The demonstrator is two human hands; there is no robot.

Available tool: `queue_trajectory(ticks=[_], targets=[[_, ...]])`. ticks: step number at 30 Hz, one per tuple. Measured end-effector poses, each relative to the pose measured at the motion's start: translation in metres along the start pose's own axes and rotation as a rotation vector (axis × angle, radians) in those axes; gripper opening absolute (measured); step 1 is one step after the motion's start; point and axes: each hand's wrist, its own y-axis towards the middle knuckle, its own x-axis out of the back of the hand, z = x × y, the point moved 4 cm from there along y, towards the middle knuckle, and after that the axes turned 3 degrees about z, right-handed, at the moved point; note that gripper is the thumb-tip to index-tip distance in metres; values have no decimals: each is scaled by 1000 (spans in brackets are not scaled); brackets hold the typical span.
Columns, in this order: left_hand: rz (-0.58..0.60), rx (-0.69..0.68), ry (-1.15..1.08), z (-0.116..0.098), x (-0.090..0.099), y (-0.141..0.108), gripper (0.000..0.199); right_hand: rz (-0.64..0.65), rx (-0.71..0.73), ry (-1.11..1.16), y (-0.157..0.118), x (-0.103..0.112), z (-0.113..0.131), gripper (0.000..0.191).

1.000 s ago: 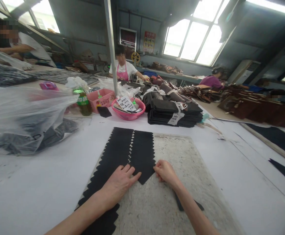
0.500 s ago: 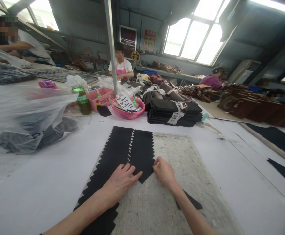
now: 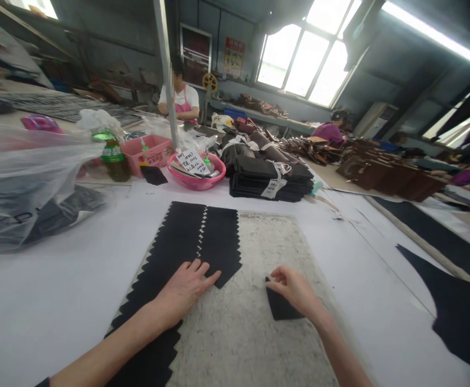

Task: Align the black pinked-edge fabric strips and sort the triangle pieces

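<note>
My left hand [image 3: 186, 293] lies flat with its fingers apart, pressing on black zigzag-edged pieces [image 3: 182, 226] of sheet material. They lie side by side on a worn grey board [image 3: 230, 333], with a jagged gap between them. A pointed black end sticks out past my left thumb. To the right, my right hand [image 3: 295, 290] pinches the upper left corner of a small black piece [image 3: 282, 306] over the same board. Part of that piece is hidden under the fingers.
Beyond the board stand a pink bowl [image 3: 197, 180] with a handwritten note, a pink box [image 3: 154, 150], a green-labelled bottle [image 3: 115, 158] and tied black stacks [image 3: 267, 180]. Clear plastic bags [image 3: 37, 193] lie left. A dark cut piece [image 3: 453, 312] lies right. Other people sit farther back.
My right hand has left the edge of the black zigzag pieces, moved right and taken the small black piece. My left hand stays on the zigzag pieces. The view has turned slightly right.
</note>
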Motion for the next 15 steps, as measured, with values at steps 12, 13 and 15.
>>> queue_trajectory(ticks=[12,13,15], targets=[[-21,60,-67,3,1,-3,65,-69,-84,-236,-11,-19,11,27],[-18,66,-74,2,1,-3,65,-77,-91,-285,-11,-22,13,24],[-19,70,-97,3,1,-3,64,-83,-102,-375,-11,-29,16,12]])
